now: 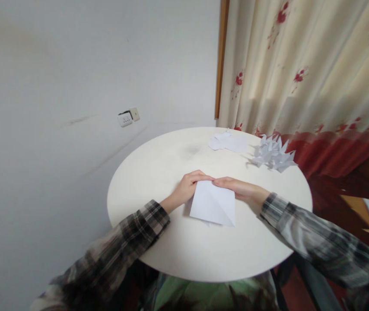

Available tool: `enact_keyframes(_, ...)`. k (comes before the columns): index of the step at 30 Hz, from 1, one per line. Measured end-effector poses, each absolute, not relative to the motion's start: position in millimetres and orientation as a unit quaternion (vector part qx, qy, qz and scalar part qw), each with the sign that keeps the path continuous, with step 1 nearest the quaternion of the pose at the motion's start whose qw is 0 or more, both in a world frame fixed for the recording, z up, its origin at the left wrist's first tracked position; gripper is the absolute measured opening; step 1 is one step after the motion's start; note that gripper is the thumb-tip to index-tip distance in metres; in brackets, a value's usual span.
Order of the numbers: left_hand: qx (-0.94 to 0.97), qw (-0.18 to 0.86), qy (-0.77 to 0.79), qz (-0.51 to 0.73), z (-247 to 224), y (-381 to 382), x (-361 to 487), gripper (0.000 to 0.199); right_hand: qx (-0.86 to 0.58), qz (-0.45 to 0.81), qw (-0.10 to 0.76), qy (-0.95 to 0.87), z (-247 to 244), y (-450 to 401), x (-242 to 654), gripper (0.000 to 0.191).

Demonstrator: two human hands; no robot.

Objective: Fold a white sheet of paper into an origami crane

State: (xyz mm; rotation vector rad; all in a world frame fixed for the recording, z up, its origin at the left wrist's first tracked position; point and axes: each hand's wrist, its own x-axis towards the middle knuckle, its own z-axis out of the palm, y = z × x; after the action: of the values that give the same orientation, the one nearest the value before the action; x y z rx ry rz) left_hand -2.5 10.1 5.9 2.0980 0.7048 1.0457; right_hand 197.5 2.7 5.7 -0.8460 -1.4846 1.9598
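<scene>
A folded sheet of white paper [215, 203] is between my hands over the middle of the round table, with a diagonal crease across it and a loose layer showing at its lower edge. My left hand [192, 185] grips its far left edge, the fingers curled over the top. At the far right edge, my right hand [236, 186] pinches the paper with the thumb on top. Both hands nearly meet at the far edge. Some fingertips are hidden behind the paper.
The round white table [148, 185] stands near a wall. At its far side lie several flat white paper sheets [234, 143]. A cluster of folded paper cranes [273, 153] sits at the far right edge, near a flowered curtain [262, 65]. A wall socket [125, 119] is at left.
</scene>
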Motion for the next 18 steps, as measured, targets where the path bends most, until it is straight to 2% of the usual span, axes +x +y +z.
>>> enact_keyframes(2,0.802,0.34,0.284,0.401,4,10,0,0.028,-0.298,0.743,0.249,-0.546,6,0,194,0.036)
enact_keyframes(6,0.778,0.373,0.314,0.397,-1,12,2,0.06,-0.291,0.753,0.242,-0.538,5,0,190,0.032)
enact_keyframes(14,0.781,0.359,0.333,0.388,-5,12,3,0.05,-0.341,0.731,0.298,-0.511,0,-4,182,0.032)
enact_keyframes(18,0.736,0.415,0.327,0.424,-4,13,7,0.051,-0.354,0.71,0.32,-0.517,-2,-3,184,0.033)
